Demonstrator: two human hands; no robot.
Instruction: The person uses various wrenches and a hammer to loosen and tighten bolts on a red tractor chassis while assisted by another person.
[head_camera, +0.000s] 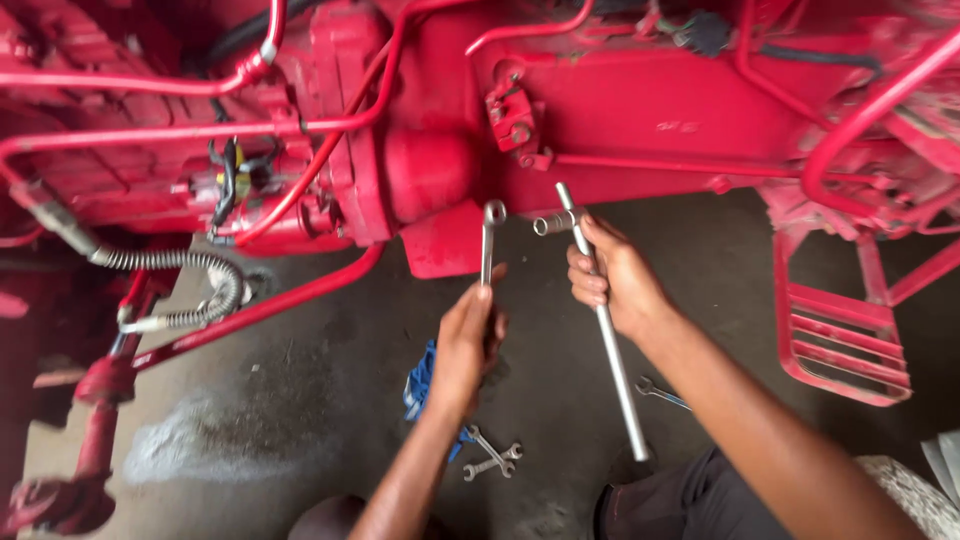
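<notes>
My left hand (466, 340) grips a steel ring spanner (489, 235) upright, its ring end just below the red machine body (620, 110). My right hand (612, 280) is closed around a long silver T-bar socket wrench (610, 340), whose socket head (552, 223) points left near the spanner's ring. The bar's lower end reaches down to the floor beside my knee.
Two crossed spanners (492, 455) and a blue cloth (420, 382) lie on the concrete floor below my left hand. Another spanner (658, 391) lies under my right forearm. A red step grille (845, 345) hangs at right; a coiled hose (180, 265) and red pipes at left.
</notes>
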